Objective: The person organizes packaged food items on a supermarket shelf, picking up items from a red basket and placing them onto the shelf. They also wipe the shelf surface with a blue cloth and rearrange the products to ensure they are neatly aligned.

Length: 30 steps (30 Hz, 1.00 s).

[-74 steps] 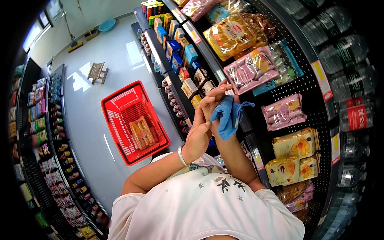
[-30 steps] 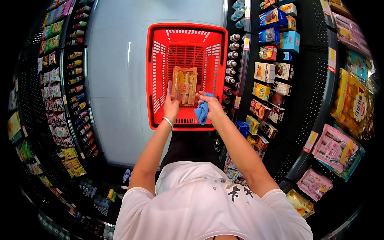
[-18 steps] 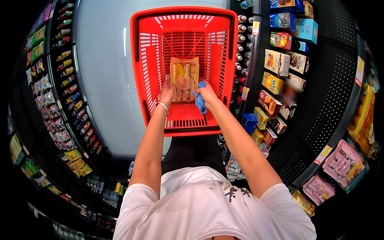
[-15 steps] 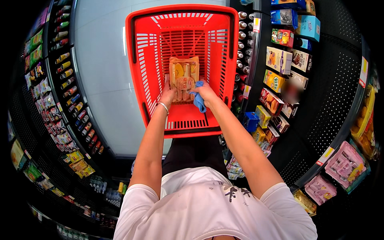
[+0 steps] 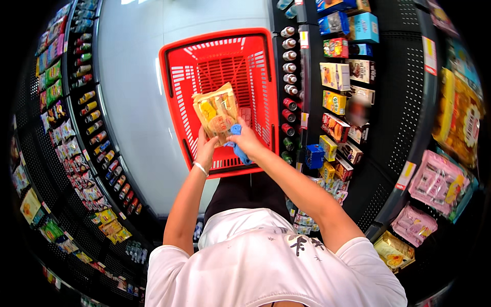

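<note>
Gripping yellow crinkly plastic snack packet point(image 5: 217, 113) over red plastic basket point(image 5: 174, 97), both hands closed: left hand point(image 5: 206, 151) on near edge, right hand point(image 5: 245, 142) also pinching blue cloth point(image 5: 238, 148); cloth likely weakens grip, packet may slip.

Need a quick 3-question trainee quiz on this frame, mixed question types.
1. True or false: the snack bag lies flat on the floor of the red basket.
2. Which hand also grips a blue cloth? A) left hand B) right hand
3. Fill in: the wrist with a bracelet is the ___ one.

Key: 1. False, both hands hold it up over the basket. 2. B. 3. left.
</note>
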Tool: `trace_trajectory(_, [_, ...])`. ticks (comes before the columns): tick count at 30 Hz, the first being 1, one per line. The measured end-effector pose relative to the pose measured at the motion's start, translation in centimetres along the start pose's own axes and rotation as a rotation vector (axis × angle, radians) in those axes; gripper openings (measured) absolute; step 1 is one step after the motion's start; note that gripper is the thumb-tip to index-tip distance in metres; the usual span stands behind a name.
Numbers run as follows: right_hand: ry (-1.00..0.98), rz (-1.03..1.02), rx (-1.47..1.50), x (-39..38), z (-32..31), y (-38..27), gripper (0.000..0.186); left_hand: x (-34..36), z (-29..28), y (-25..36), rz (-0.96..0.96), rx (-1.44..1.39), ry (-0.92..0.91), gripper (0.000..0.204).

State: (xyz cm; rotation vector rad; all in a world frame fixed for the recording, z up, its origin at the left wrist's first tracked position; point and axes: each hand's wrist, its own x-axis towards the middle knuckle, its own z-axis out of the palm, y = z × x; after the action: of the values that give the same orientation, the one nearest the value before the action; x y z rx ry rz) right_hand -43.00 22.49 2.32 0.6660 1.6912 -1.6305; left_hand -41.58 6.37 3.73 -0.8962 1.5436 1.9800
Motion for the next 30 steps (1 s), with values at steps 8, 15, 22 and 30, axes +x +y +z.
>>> trace_trajectory(8, [0.127,-0.533,-0.201,-13.0,-1.8,-7.6,0.082,-7.8,2.2,3.4,0.153,-0.099,-0.17,0.069])
trace_trajectory(15, [0.363,-0.595,-0.223,-24.4,-7.3,-10.0,0.067,-15.7,12.4,7.9,0.326,-0.09,-0.416,0.069])
trace_trajectory(22, [0.596,-0.786,-0.112,-33.4,-13.4,-9.4,0.057,-23.3,22.7,11.5,0.483,0.091,-0.705,0.07])
trace_trajectory(30, [1.052,-1.025,0.052,-43.7,-18.6,-6.8,0.052,-30.4,32.9,10.0,0.62,0.205,-1.057,0.076])
